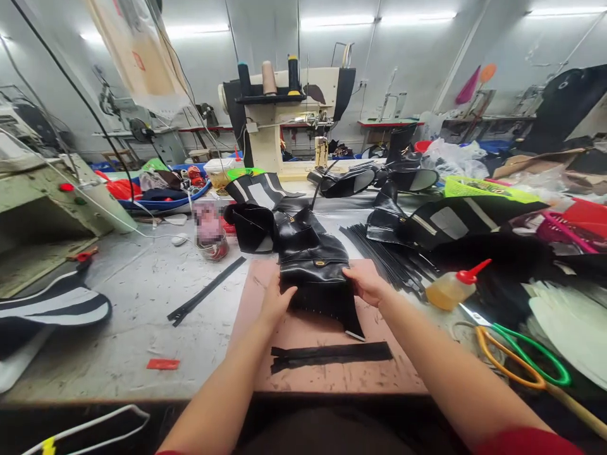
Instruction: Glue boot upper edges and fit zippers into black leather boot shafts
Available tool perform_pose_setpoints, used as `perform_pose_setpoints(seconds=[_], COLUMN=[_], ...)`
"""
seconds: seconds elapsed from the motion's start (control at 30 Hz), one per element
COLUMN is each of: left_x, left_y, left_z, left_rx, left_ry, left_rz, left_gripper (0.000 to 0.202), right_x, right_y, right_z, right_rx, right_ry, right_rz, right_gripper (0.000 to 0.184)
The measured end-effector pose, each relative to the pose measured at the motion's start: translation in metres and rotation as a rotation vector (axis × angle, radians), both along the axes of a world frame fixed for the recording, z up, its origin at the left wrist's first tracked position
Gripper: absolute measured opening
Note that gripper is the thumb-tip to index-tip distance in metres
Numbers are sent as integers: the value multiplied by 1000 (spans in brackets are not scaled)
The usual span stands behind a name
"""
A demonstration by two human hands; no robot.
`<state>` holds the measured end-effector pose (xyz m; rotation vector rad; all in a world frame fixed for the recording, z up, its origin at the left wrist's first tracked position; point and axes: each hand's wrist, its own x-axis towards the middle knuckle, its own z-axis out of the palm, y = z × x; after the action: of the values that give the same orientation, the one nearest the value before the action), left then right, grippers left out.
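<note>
A black leather boot upper (315,278) with a small gold-coloured fitting lies between my hands, above a pink board (332,378). My left hand (276,298) grips its left edge, thumb on top. On the opposite edge, my right hand (366,284) pinches the leather between thumb and fingers. The undersides of both grips are hidden. Nearer to me, a black zipper (332,355) lies flat across the board. Another zipper (206,292) rests on the table to the left. More black uppers (253,229) are heaped just beyond the held one.
A sewing machine (265,129) with thread cones stands behind the work. To the right are a bundle of black strips (379,259), a glue bottle (450,292) with a red nozzle and scissors (515,354). A jar (212,248) and a red scrap (163,364) lie left.
</note>
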<state>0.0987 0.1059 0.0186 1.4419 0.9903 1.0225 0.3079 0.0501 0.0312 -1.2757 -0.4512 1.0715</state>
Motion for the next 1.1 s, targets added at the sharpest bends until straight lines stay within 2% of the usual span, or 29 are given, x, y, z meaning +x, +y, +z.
perform_pose_setpoints(seconds=[0.07, 0.1, 0.2, 0.23, 0.27, 0.33, 0.37, 0.4, 0.47, 0.53, 0.6, 0.67, 0.73, 0.8, 0.93, 1.0, 1.1], left_x=[6, 9, 17, 20, 22, 25, 27, 28, 31, 33, 35, 35, 35, 32, 25, 21, 18], left_y=[-3, -5, -10, -11, -13, -16, -18, -21, -29, -37, -43, -47, -48, -46, -40, -38, -41], left_z=[2, 4, 7, 8, 8, 9, 9, 9, 10, 10, 11, 12, 13, 14, 11, 7, 3], left_rx=[-19, -28, -39, -37, -34, -18, -1, 19, 65, 91, 97, 92, 64, 19, -83, -185, -313], left_ry=[7, 6, -13, -23, -34, -49, -52, -53, -51, -60, -67, -59, -50, -48, -8, -53, -175], left_rz=[-9, -16, -45, -50, -52, -39, -25, -8, 20, 24, 30, 40, 41, 36, 59, 84, 126], left_gripper=[35, 36, 36, 36, 36, 37, 38, 39, 40, 41, 43, 44, 46, 49, 54, 55, 53], right_x=[4, 4, -15, -27, -40, -65, -75, -83, -91, -92, -91, -89, -87, -83, -74, -72, -75], right_y=[-9, -18, -57, -71, -83, -97, -99, -97, -86, -72, -60, -52, -49, -49, -55, -58, -62], right_z=[8, 12, 22, 22, 21, 15, 12, 8, 3, 1, 1, 0, -1, -2, -1, -1, -5], right_rx=[-68, -70, 53, 89, 96, 11, -23, -38, 2, 76, 103, 98, 77, 60, -57, -114, -103], right_ry=[-72, -157, -556, -644, -645, -411, -234, -53, 229, 357, 410, 423, 344, 109, -452, -506, -376], right_rz=[-25, -85, -266, -210, -55, 268, 343, 338, 163, -44, -141, -172, -219, -261, -146, -106, -122], right_gripper=[11, 15, 24, 22, 20, 24, 27, 31, 34, 29, 28, 30, 29, 27, 25, 29, 31])
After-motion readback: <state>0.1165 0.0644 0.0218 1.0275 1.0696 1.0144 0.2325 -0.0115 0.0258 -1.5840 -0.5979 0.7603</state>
